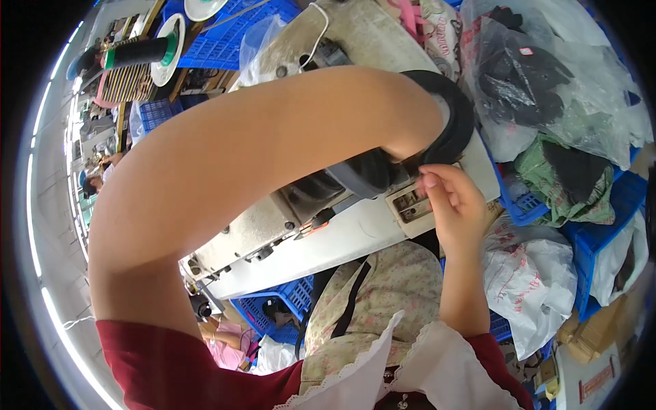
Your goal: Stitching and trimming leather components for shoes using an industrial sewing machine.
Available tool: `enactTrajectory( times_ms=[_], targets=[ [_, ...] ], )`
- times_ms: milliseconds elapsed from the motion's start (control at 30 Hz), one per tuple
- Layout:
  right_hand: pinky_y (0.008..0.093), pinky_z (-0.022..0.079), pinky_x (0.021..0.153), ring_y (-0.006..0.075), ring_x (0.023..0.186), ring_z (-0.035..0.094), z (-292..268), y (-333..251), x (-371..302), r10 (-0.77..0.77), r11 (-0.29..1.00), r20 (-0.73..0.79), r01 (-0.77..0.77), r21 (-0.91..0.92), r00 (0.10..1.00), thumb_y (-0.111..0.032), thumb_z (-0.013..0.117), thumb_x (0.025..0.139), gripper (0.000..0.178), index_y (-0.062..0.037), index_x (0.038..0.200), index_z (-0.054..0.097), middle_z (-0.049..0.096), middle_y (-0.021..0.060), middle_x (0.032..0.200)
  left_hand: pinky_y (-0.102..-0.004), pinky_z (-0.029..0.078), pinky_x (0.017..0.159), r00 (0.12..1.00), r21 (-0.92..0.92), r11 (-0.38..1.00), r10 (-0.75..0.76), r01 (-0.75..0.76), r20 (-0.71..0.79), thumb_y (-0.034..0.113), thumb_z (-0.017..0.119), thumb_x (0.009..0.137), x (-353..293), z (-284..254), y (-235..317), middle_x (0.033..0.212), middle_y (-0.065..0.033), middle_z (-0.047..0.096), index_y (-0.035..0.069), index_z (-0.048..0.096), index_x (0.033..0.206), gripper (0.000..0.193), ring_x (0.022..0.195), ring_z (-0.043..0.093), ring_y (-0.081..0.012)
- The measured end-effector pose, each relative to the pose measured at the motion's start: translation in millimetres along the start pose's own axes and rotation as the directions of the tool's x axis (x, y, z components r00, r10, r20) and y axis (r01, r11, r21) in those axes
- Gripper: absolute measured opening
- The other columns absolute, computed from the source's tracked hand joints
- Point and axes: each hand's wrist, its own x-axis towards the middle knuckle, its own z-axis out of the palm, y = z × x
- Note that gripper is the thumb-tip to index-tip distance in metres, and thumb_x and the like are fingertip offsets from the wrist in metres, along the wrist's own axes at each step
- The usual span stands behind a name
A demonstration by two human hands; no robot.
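Observation:
My left arm bends at the elbow and arches over a pale sewing machine [239, 239]. My left hand [415, 126] is bent downward beside a thick black curved part [461, 116]; its fingers are hidden from view. Close below it, my right hand [458, 205] has its thumb and index fingertips pressed together at the lower end of that black part. Whatever lies between those fingertips is too small or hidden to make out. Beneath my right fingers sits a pale fitting with a dark recess [410, 206]. Another rounded black part [359, 176] shows under my left forearm.
Snips with orange on them [314, 222] lie along the machine's edge. At right, blue crates hold clear bags of dark pieces [523, 75], green cloth [564, 181] and a white plastic bag [529, 280]. Thread spools [140, 51] stand upper left. Another person in pink [225, 345] sits beyond.

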Motion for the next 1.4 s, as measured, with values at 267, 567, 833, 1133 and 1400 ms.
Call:
enactTrajectory(
  times_ms=[267, 567, 833, 1133, 1400],
  targets=[
    [0.0343, 0.052, 0.067, 0.0222, 0.08, 0.063, 76.4, 89.1, -55.5, -0.316, 0.447, 0.7, 0.751, -0.485, 0.64, -0.012, 0.068, 0.08, 0.007, -0.0086, 0.085, 0.065, 0.064, 0.0043, 0.083, -0.0474, 0.052, 0.066, 0.99, -0.147, 0.989, -0.015, -0.007, -0.143, 0.024, 0.069, 0.071, -6.8, -7.6, -3.2, 0.074, -0.0154, 0.067, 0.006, 0.073, 0.078, 0.02, 0.073, 0.066, -0.037],
    [0.0314, 0.042, 0.095, 0.0192, 0.109, 0.055, 135.2, 187.8, -29.5, -0.284, -0.144, 0.823, 0.827, -0.544, 0.492, -0.022, 0.059, 0.082, 0.031, -0.0031, 0.106, 0.068, 0.062, 0.0038, 0.106, -0.0459, 0.05, 0.065, 0.973, -0.2, 0.977, -0.12, 0.08, -0.195, 0.022, 0.065, 0.072, 14.3, -17.5, 3.9, 0.075, -0.0175, 0.065, 0.004, 0.071, 0.078, 0.02, 0.072, 0.065, -0.0364],
    [0.0395, 0.049, 0.082, 0.0236, 0.092, 0.061, 96.8, 169.5, -27.1, -0.258, 0.189, 0.841, 0.878, -0.439, 0.476, -0.018, 0.061, 0.083, 0.015, -0.0061, 0.089, 0.066, 0.06, 0.0065, 0.097, -0.0456, 0.052, 0.07, 0.94, -0.221, 0.971, -0.16, 0.094, -0.302, 0.022, 0.064, 0.073, 28.9, -12.2, -3.3, 0.083, -0.0147, 0.068, 0.005, 0.072, 0.083, 0.021, 0.081, 0.067, -0.0346],
    [0.0218, 0.046, 0.062, 0.0057, 0.071, 0.056, -10.5, 75.7, -46.1, -0.077, 0.996, -0.087, 0.073, -0.051, 0.993, -0.018, 0.06, 0.101, 0.021, 0.0, 0.106, 0.07, 0.066, 0.0004, 0.09, -0.0448, 0.053, 0.071, 0.913, -0.315, 0.934, -0.268, 0.168, -0.309, 0.023, 0.064, 0.074, 21.8, -12.8, -3.1, 0.083, -0.0153, 0.069, 0.005, 0.073, 0.085, 0.023, 0.082, 0.067, -0.0343],
    [0.0224, 0.044, 0.064, 0.0075, 0.073, 0.054, 18.8, 68.8, 18.6, -0.46, 0.866, -0.204, 0.387, -0.317, 0.864, -0.012, 0.073, 0.092, 0.032, 0.0033, 0.12, 0.067, 0.059, 0.0055, 0.095, -0.044, 0.053, 0.07, 0.915, -0.291, 0.945, -0.243, 0.149, -0.321, 0.023, 0.064, 0.074, 23.3, -17.0, -2.7, 0.083, -0.0151, 0.069, 0.004, 0.072, 0.084, 0.023, 0.081, 0.068, -0.034]
  ],
)
